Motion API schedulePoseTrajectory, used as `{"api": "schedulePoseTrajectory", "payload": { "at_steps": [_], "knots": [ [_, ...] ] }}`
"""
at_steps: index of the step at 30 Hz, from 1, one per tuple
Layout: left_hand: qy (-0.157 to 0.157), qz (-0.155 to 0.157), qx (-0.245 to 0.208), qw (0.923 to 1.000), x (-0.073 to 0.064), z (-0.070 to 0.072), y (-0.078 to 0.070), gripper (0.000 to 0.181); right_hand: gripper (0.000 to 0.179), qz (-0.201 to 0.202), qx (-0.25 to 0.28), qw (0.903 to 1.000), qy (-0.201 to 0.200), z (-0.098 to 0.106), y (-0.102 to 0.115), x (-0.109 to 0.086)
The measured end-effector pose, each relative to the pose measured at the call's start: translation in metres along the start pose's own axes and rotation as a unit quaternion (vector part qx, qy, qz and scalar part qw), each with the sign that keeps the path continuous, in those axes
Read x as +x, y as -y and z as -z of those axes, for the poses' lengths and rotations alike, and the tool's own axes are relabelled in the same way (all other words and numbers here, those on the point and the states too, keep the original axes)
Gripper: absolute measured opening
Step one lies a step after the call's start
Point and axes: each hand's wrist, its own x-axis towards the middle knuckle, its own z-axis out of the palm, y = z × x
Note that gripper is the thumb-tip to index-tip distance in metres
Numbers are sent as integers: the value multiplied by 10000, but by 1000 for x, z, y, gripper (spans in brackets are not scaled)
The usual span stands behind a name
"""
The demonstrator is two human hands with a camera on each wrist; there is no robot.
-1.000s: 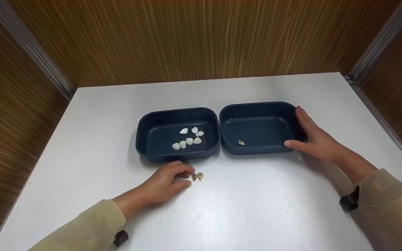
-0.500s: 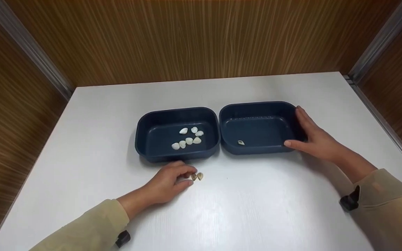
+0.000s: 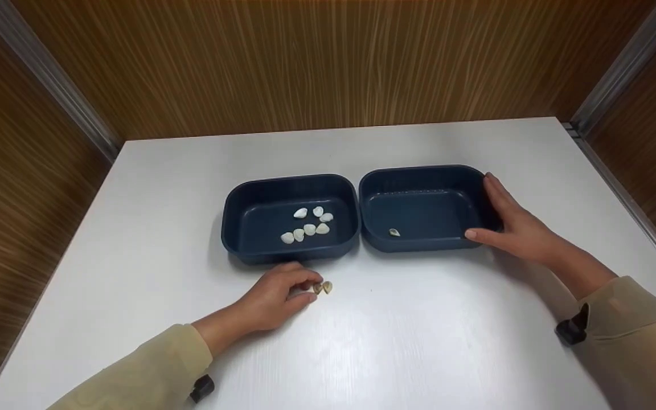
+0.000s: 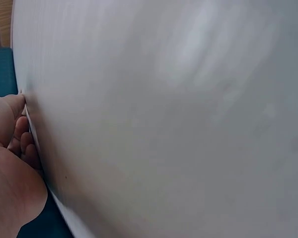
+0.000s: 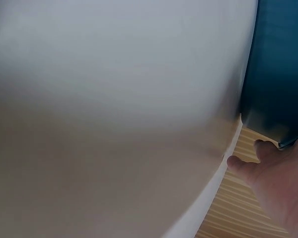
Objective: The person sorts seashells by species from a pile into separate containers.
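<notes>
In the head view my left hand (image 3: 274, 299) lies on the white table, thumb and forefinger pinching a small brown seashell (image 3: 318, 288). Right beside it lies a second, tan seashell (image 3: 328, 287). Behind the hand stands a dark blue box (image 3: 259, 250) with several white seashells (image 3: 309, 229) in it. My right hand (image 3: 513, 230) rests against the right end of another dark blue box (image 3: 419, 245), its straight fingers along the outer wall and its thumb at the front corner. One darker seashell (image 3: 394, 232) lies in that box. Neither wrist view shows the seashells.
Both boxes stand side by side, almost touching, on the white table (image 3: 396, 341). A wood-grain panel (image 3: 328, 62) rises behind the table, with similar panels and metal posts at both sides.
My left hand has shifted slightly right, and its thumb and forefinger have closed in on the brown seashell. The right hand and both boxes have stayed in place.
</notes>
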Motion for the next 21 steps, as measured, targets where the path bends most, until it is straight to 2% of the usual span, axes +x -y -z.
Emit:
{"api": "schedulePoseTrajectory", "payload": {
  "at_steps": [6,11,21],
  "knots": [
    [-35,5,35,10000,0,0,-1,19,112,110,7,9999,-12,0,-1,1],
    [-11,146,-37,9999,1,0,-2,13,113,89,-8,10000,-7,-1,-2,2],
    [-8,238,-241,9994,2,1,-4,7,113,32,3,10000,-2,0,-1,1]
  ]
}}
